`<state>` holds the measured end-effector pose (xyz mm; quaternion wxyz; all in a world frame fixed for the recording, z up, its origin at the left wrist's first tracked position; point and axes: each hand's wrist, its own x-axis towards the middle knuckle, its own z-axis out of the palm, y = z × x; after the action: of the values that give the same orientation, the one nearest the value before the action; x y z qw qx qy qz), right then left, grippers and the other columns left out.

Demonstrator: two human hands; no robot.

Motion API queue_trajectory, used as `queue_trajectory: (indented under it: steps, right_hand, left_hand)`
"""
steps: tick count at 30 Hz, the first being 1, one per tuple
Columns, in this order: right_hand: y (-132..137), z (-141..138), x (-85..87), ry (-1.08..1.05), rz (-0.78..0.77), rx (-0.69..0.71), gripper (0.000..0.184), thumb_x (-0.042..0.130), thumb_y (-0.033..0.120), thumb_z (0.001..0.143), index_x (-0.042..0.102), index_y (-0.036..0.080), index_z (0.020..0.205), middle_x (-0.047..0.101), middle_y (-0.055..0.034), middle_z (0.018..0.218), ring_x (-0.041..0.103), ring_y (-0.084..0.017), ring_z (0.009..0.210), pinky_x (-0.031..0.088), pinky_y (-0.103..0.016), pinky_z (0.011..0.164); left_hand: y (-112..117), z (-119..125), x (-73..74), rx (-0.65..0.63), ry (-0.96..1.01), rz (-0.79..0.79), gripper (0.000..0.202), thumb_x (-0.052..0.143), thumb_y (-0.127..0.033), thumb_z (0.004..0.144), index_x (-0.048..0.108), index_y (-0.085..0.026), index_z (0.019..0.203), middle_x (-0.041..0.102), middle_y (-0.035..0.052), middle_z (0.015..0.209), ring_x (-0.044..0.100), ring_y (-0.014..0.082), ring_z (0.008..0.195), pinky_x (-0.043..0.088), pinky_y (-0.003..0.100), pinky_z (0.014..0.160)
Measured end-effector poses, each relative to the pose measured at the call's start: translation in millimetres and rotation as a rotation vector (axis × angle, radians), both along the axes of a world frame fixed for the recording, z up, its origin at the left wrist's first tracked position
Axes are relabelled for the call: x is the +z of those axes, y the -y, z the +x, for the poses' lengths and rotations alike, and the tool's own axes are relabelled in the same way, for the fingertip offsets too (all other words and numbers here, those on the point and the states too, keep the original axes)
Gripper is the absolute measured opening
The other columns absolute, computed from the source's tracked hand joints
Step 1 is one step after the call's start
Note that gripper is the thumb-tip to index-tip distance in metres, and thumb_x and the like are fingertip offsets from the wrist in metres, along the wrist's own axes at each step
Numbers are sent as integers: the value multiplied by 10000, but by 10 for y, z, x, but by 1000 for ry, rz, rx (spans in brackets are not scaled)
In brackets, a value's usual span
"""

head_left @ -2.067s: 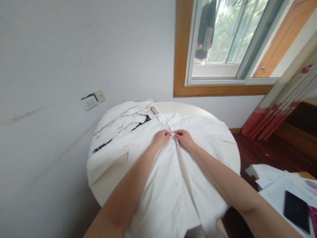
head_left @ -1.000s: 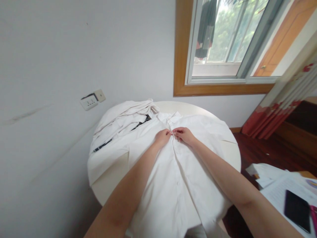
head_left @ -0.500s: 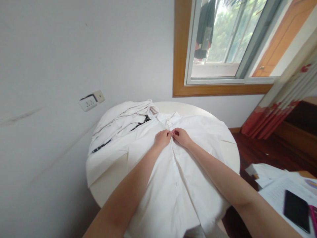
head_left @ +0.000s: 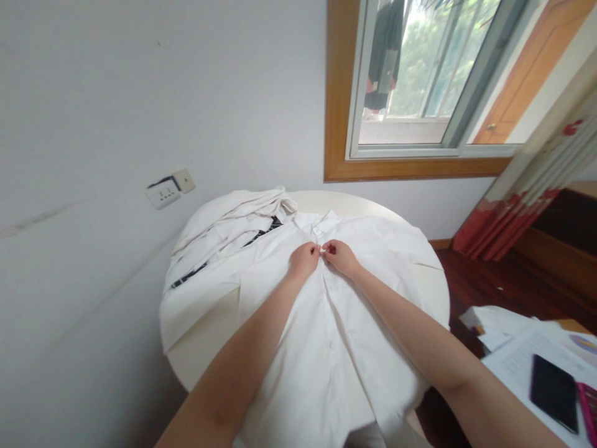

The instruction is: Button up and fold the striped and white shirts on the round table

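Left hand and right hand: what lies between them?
The head view shows the front edge of the white cloth shirt between the left hand and the right hand.

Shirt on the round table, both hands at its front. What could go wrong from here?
Left hand and right hand pinch only a small bit of the shirt, so it might slip free. The pile lies right beside the shirt; a tug could disturb both.
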<state>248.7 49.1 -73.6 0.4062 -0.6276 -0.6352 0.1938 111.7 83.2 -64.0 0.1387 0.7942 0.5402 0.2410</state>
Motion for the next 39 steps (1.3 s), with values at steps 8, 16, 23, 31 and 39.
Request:
queue_trajectory:
  steps: [8, 16, 23, 31, 39]
  right_hand:
    - [21, 43, 54, -118, -107, 89, 283, 414, 356, 895, 588, 161, 783, 593, 13, 602, 518, -93, 503, 376, -195, 525]
    - [99, -131, 201, 439, -103, -85, 379, 293, 371, 967, 604, 181, 864, 674, -79, 921, 601, -168, 822, 352, -247, 655]
    - [130, -148, 201, 497, -91, -82, 314, 294, 346, 970, 576, 212, 955, 665, -47, 948, 588, -156, 833, 309, -245, 637]
    - [82, -112, 159, 380, -80, -101, 342, 303, 357, 970, 600, 202, 897, 668, -38, 890, 558, -142, 792, 298, -233, 637]
    - [35, -58, 118, 356, -81, -72, 400, 299, 389, 971, 606, 191, 808, 650, -29, 783, 531, -136, 703, 279, -232, 601]
  left_hand:
    - [-6, -5, 20, -10, 14, -27, 301, 413, -338, 912, 665, -195, 832, 686, 41, 858, 583, 151, 760, 358, 230, 640]
    - [-50, 3, -55, -55, -13, 86, 301, 386, -300, 923, 622, -181, 780, 660, 49, 809, 566, 156, 734, 342, 247, 626]
    - [-54, -32, -33, -113, -44, 93, 261, 399, -264, 921, 606, -180, 788, 652, 39, 823, 569, 151, 768, 375, 242, 673]
    - [18, -70, 45, -140, -162, 224, 268, 365, -288, 937, 598, -184, 854, 642, 68, 904, 580, 186, 879, 402, 280, 761]
    - [-47, -133, -15, -203, 8, 103, 156, 494, -274, 873, 624, -188, 883, 666, 36, 893, 594, 151, 823, 427, 247, 743]
